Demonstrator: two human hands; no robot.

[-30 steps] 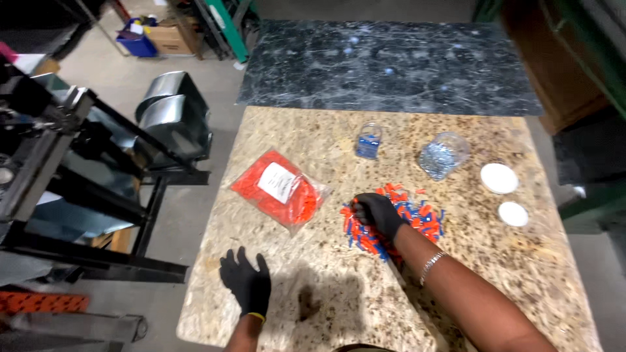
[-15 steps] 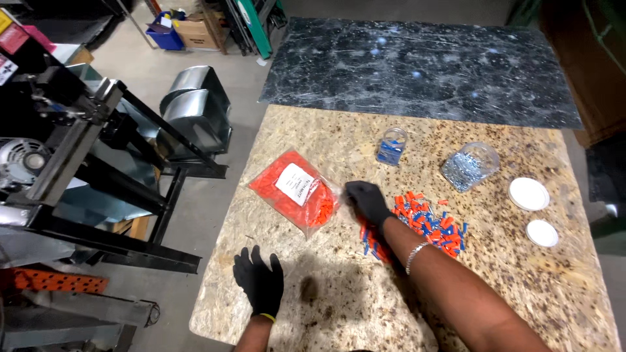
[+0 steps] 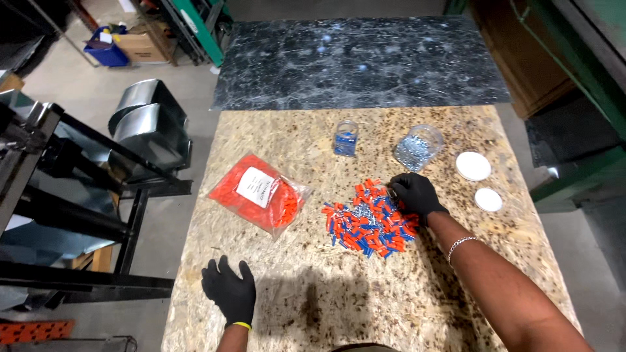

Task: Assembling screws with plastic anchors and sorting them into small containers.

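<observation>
Both my hands wear black gloves. My left hand (image 3: 229, 291) lies flat, fingers spread, on the chipboard table (image 3: 326, 306) near its front left edge, holding nothing. At the right edge of a pile of small orange and blue connectors (image 3: 368, 225) mixed with silver bits rests my right hand (image 3: 413, 193), its fingers curled down onto the pieces. Whether they pinch one is hidden. A clear bag of orange connectors (image 3: 261, 193) lies left of the pile.
Behind the pile stand a small clear jar with blue pieces (image 3: 345, 138) and a wider jar with silver pieces (image 3: 417, 148). Two white lids (image 3: 473, 165) (image 3: 488, 199) lie at the right. A dark marble slab (image 3: 358, 62) adjoins the far edge; metal racks and ducting (image 3: 147, 127) stand left.
My right hand has moved from the left side of the pile, near the bag, across to its upper right edge. My left hand has stayed flat on the table.
</observation>
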